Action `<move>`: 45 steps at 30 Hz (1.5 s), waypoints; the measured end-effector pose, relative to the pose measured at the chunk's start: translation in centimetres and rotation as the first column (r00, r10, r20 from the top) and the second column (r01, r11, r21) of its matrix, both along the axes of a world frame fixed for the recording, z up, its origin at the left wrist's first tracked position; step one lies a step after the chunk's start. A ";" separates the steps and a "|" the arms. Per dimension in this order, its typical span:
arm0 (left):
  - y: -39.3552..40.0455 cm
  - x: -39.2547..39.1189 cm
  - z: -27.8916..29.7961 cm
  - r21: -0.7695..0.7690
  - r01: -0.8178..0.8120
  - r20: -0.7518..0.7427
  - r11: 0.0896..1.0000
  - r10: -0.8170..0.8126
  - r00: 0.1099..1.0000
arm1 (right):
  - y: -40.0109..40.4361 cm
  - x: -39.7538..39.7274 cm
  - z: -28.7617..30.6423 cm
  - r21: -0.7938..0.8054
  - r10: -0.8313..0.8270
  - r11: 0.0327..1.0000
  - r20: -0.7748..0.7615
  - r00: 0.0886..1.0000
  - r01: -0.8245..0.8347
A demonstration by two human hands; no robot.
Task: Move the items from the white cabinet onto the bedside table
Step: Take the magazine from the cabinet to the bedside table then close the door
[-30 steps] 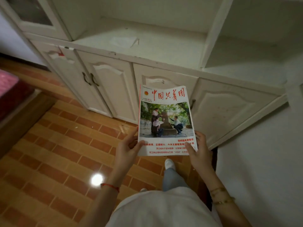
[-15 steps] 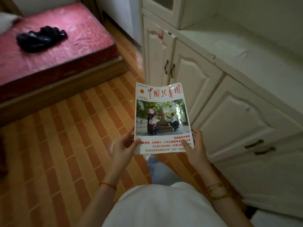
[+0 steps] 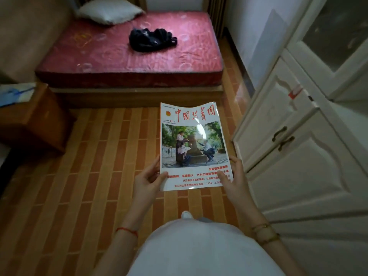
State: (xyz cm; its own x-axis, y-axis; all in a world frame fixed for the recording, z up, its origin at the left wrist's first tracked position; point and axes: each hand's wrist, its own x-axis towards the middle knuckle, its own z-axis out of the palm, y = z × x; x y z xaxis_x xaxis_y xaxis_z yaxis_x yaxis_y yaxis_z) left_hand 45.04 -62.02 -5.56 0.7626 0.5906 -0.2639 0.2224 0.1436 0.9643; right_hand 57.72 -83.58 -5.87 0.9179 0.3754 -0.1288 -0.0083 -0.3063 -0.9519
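Observation:
I hold a magazine (image 3: 194,144) with a white cover, red Chinese title and a photo, flat in front of me over the tiled floor. My left hand (image 3: 146,181) grips its lower left corner, thumb on top. My right hand (image 3: 232,180) grips the lower right corner the same way. The white cabinet (image 3: 294,140) stands along the right side, its lower doors shut. A wooden bedside table (image 3: 37,118) sits at the left edge, with a white and blue item (image 3: 15,93) lying on its top.
A bed with a red mattress (image 3: 123,50) lies straight ahead, carrying a grey pillow (image 3: 108,12) and a dark bundle of cloth (image 3: 152,39). Orange tiled floor (image 3: 89,176) spreads between the bed, the bedside table and the cabinet.
My view has swung left, away from the cabinet shelf toward the bed and bedside table. The magazine stays in both hands, held the same way.

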 end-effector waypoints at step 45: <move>64.0 21.8 -2.3 0.021 -0.755 -0.065 0.655 0.755 0.653 | 80.6 33.6 -0.6 -0.016 0.759 0.651 0.002 0.651 -0.759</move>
State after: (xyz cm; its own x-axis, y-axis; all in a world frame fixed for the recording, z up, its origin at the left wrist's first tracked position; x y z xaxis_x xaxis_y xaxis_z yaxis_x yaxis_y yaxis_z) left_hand 66.86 1.98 -7.87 0.0363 0.9531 -0.3003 0.0932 0.2960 0.9506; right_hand 91.31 -3.00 -6.43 0.3144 0.9399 -0.1331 0.2401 -0.2144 -0.9468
